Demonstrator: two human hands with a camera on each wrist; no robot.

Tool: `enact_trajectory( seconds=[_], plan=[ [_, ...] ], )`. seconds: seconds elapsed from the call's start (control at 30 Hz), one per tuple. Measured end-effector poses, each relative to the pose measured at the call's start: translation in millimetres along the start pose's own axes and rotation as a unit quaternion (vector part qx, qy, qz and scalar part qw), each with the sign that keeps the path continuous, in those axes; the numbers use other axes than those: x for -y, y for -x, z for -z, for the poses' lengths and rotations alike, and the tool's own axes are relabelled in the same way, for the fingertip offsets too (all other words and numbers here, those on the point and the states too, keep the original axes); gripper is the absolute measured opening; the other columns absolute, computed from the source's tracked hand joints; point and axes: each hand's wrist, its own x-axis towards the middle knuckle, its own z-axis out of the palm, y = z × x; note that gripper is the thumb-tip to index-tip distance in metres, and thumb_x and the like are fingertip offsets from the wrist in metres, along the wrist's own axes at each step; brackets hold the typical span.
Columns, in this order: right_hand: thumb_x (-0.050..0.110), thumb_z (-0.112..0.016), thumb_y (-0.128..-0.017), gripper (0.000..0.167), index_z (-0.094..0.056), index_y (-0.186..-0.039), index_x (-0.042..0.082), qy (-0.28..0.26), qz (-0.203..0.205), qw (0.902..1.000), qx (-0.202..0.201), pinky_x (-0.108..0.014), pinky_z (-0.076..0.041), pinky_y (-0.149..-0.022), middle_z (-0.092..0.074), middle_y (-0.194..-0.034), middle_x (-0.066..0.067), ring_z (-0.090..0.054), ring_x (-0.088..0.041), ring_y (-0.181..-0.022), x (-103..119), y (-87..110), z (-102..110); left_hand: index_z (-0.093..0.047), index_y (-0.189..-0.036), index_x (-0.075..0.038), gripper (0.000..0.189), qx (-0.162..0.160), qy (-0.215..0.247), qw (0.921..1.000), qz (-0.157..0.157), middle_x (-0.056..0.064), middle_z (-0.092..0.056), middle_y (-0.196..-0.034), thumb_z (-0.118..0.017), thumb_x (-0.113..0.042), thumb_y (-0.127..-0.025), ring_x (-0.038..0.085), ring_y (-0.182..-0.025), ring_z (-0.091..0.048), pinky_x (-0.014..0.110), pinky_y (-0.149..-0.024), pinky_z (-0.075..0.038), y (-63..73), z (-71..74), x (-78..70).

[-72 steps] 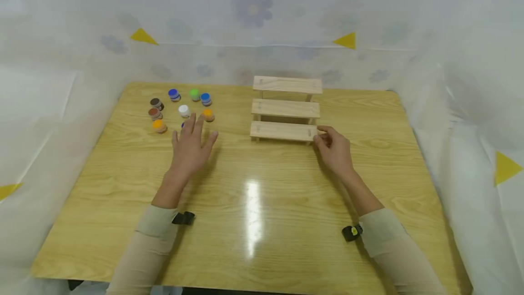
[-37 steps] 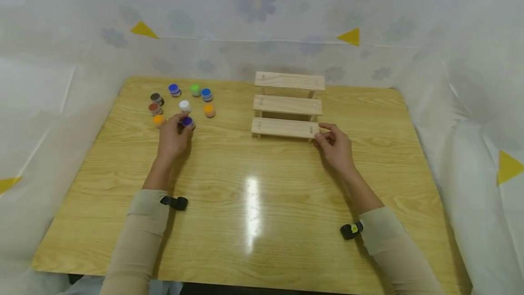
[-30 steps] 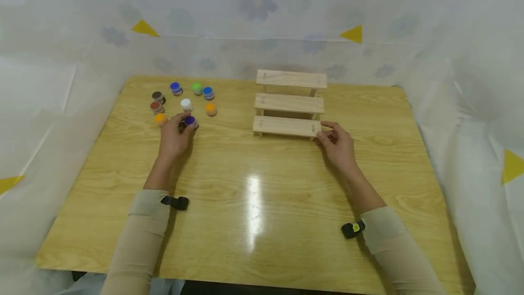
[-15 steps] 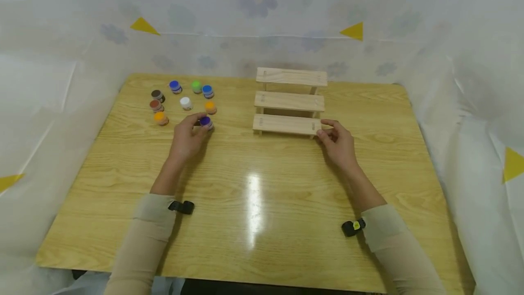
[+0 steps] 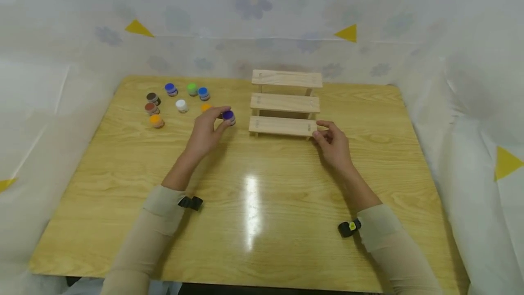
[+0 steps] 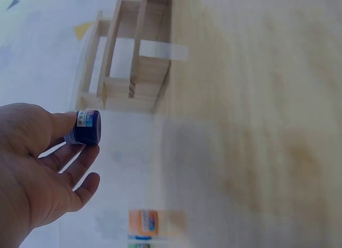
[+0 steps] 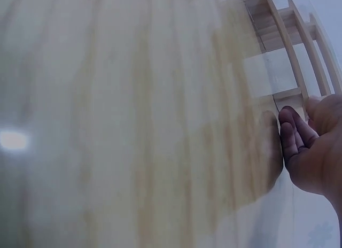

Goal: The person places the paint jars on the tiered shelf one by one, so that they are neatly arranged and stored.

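In the head view my left hand [image 5: 204, 134] pinches a small paint jar with a purple lid [image 5: 229, 118] between thumb and fingers, left of a three-step wooden display rack [image 5: 283, 126]. The left wrist view has the same dark blue-purple jar [image 6: 88, 128] lifted off the tabletop, its label partly showing. My right hand [image 5: 336, 147] grips the right end of the rack's lowest step, thumb in front. From the right wrist, that hand [image 7: 316, 158] appears with curled fingers against the rack's end [image 7: 288, 93].
Several other paint jars stand at the back left, among them a white one [image 5: 182, 106], a green one [image 5: 192, 89] and an orange one [image 5: 156, 121]. Another orange jar [image 5: 206, 108] is partly behind my left hand. A patterned white sheet [image 5: 221, 8] hangs behind the wooden table [image 5: 286, 222].
My left hand reached down among the jars, took the purple-lidded paint jar and carried it right, toward the rack. My right hand has kept its grip on the lowest step.
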Motion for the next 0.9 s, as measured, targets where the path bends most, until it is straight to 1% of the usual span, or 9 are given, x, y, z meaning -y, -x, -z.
enact_trajectory(
  seconds=[0.17, 0.27, 0.37, 0.43, 0.53, 0.63, 0.7, 0.83, 0.9],
  plan=[
    [0.026, -0.059, -0.110, 0.040, -0.057, -0.145, 0.006, 0.030, 0.010, 0.9995, 0.003, -0.017, -0.054, -0.073, -0.078, -0.104, -0.018, -0.075, -0.031, -0.090, -3, 0.2, 2, -0.057, -0.151, -0.004, 0.046, 0.015, -0.017, 0.9989, -0.040, 0.015, -0.065, -0.138, -0.064, -0.017, -0.108, 0.031, -0.126, -0.062, 0.049, -0.108, -0.050, -29.2, -8.0, -21.9],
    [0.026, -0.057, -0.111, 0.041, -0.055, -0.146, 0.006, 0.038, 0.014, 0.9992, 0.006, -0.024, -0.058, -0.079, -0.078, -0.105, -0.017, -0.076, -0.031, -0.092, -4, 0.4, 0, -0.057, -0.150, -0.004, 0.045, 0.024, -0.024, 0.9974, -0.064, 0.015, -0.065, -0.138, -0.063, -0.018, -0.108, 0.030, -0.125, -0.062, 0.047, -0.107, -0.050, -48.4, -12.3, -35.5],
    [0.025, -0.057, -0.111, 0.041, -0.054, -0.146, 0.004, 0.033, 0.014, 0.9993, 0.010, -0.034, -0.061, -0.084, -0.077, -0.106, -0.018, -0.076, -0.032, -0.094, -5, 1.4, -2, -0.058, -0.150, -0.005, 0.044, 0.040, -0.033, 0.9953, -0.082, 0.015, -0.065, -0.137, -0.062, -0.018, -0.108, 0.030, -0.125, -0.062, 0.046, -0.107, -0.050, -64.8, -16.7, -48.3],
    [0.025, -0.058, -0.111, 0.040, -0.054, -0.145, 0.004, 0.032, 0.016, 0.9993, 0.011, -0.039, -0.061, -0.085, -0.077, -0.106, -0.019, -0.076, -0.032, -0.093, -5, 1.8, -4, -0.057, -0.150, -0.005, 0.044, 0.050, -0.036, 0.9938, -0.093, 0.015, -0.064, -0.138, -0.062, -0.018, -0.108, 0.030, -0.125, -0.062, 0.046, -0.107, -0.050, -74.7, -19.3, -56.5],
    [0.024, -0.058, -0.110, 0.040, -0.055, -0.144, 0.004, 0.028, 0.020, 0.9993, 0.011, -0.042, -0.061, -0.084, -0.077, -0.105, -0.019, -0.076, -0.033, -0.092, -4, 2.2, -5, -0.057, -0.150, -0.004, 0.045, 0.061, -0.044, 0.9905, -0.115, 0.016, -0.063, -0.140, -0.062, -0.017, -0.108, 0.030, -0.126, -0.062, 0.046, -0.105, -0.051, -89.9, -24.7, -67.2],
    [0.023, -0.059, -0.110, 0.039, -0.055, -0.144, 0.004, 0.026, 0.025, 0.9993, 0.008, -0.042, -0.061, -0.084, -0.077, -0.104, -0.019, -0.076, -0.032, -0.092, -4, 2.9, -5, -0.056, -0.150, -0.002, 0.045, 0.072, -0.043, 0.9874, -0.134, 0.018, -0.062, -0.142, -0.062, -0.017, -0.109, 0.030, -0.126, -0.062, 0.044, -0.103, -0.053, -105.9, -34.0, -76.8],
    [0.021, -0.059, -0.110, 0.039, -0.055, -0.144, 0.003, 0.023, 0.028, 0.9993, 0.010, -0.043, -0.062, -0.083, -0.077, -0.104, -0.019, -0.076, -0.033, -0.092, -4, 3.5, -4, -0.055, -0.151, -0.001, 0.045, 0.080, -0.039, 0.9863, -0.139, 0.018, -0.060, -0.145, -0.060, -0.016, -0.109, 0.030, -0.127, -0.062, 0.041, -0.103, -0.053, -116.1, -41.9, -82.2],
    [0.020, -0.059, -0.110, 0.039, -0.054, -0.145, 0.003, 0.014, 0.025, 0.9995, 0.015, -0.046, -0.062, -0.086, -0.076, -0.106, -0.020, -0.076, -0.034, -0.094, -4, 3.4, -2, -0.053, -0.153, -0.002, 0.045, 0.094, -0.021, 0.9873, -0.126, 0.018, -0.056, -0.149, -0.059, -0.015, -0.110, 0.028, -0.129, -0.061, 0.037, -0.104, -0.054, -133.8, -57.1, -93.4],
    [0.019, -0.058, -0.110, 0.039, -0.053, -0.145, 0.003, 0.010, 0.022, 0.9996, 0.016, -0.047, -0.061, -0.087, -0.076, -0.107, -0.020, -0.076, -0.034, -0.094, -4, 3.1, -2, -0.053, -0.153, -0.002, 0.045, 0.096, -0.016, 0.9879, -0.120, 0.018, -0.056, -0.150, -0.058, -0.015, -0.110, 0.028, -0.129, -0.061, 0.036, -0.104, -0.054, -141.8, -64.1, -97.6]
  ],
)
